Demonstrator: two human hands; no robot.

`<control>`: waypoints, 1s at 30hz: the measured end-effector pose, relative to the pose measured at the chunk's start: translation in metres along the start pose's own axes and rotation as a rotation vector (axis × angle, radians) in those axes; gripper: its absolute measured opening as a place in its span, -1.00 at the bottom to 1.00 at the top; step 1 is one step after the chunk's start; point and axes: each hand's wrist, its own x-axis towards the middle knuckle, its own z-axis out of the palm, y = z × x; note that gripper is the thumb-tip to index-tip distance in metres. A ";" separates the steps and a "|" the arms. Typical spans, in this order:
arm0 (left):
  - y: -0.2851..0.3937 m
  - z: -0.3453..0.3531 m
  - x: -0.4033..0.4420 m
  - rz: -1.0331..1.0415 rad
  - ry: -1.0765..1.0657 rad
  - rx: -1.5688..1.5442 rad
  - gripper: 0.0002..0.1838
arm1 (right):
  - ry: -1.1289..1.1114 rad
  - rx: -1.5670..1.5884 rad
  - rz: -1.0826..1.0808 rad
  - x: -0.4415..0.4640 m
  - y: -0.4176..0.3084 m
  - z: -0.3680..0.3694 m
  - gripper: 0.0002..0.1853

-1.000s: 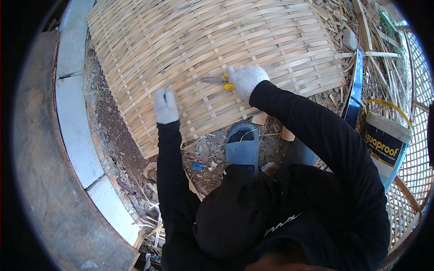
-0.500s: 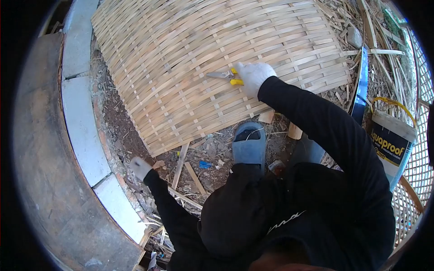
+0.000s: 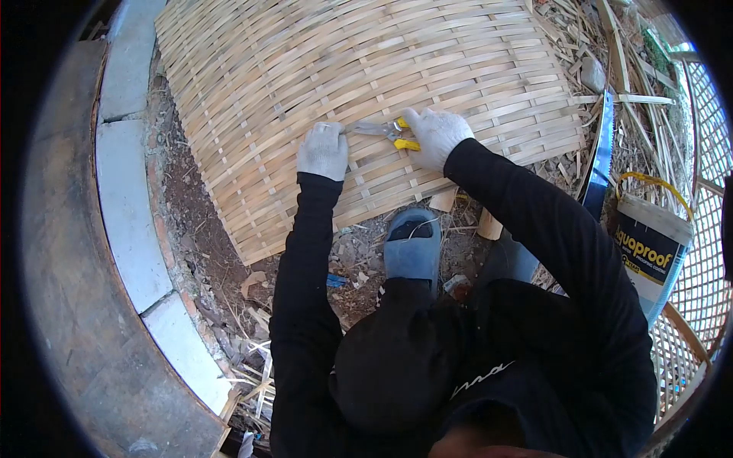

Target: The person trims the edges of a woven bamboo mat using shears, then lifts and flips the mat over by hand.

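I watch through one head camera and count two hands in view, both in white gloves, at the ends of two black sleeves (image 3: pixel 301 259). Under them lies one woven bamboo mat (image 3: pixel 305 72), spread flat on the ground and filling the upper middle of my view.

The right hand (image 3: pixel 439 141) is closed around one pair of shears (image 3: pixel 392 131). I make out two yellow handle parts, standing apart, with the metal blades pointing left over the mat, near its lower edge. The left hand (image 3: pixel 322 151) rests on the mat with its fingers curled down, just beside the blade tips; I cannot tell whether it pinches a strip.

Below the mat I see one blue sandal (image 3: pixel 412 248) clearly, with one blue scrap (image 3: pixel 336 281) on the soil to its left and one short round piece of wood (image 3: pixel 489 224) to its right. Along the right side I count one saw (image 3: pixel 605 133) with a bluish blade, one bucket (image 3: pixel 649 252) with a yellow handle, and one grey stone (image 3: pixel 592 74) among loose bamboo pieces. On the left, three pale blocks (image 3: pixel 131 206) run in a row.
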 end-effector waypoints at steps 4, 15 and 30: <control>-0.001 0.003 0.006 0.081 0.010 0.175 -0.95 | 0.010 -0.005 0.002 -0.005 0.002 0.003 -0.45; -0.005 0.014 0.002 0.036 0.015 0.145 -0.92 | -0.031 -0.048 -0.002 0.000 -0.004 -0.007 -0.49; -0.004 0.001 -0.012 -0.164 0.107 -0.105 -0.87 | -0.045 -0.035 -0.038 0.012 -0.013 -0.001 -0.59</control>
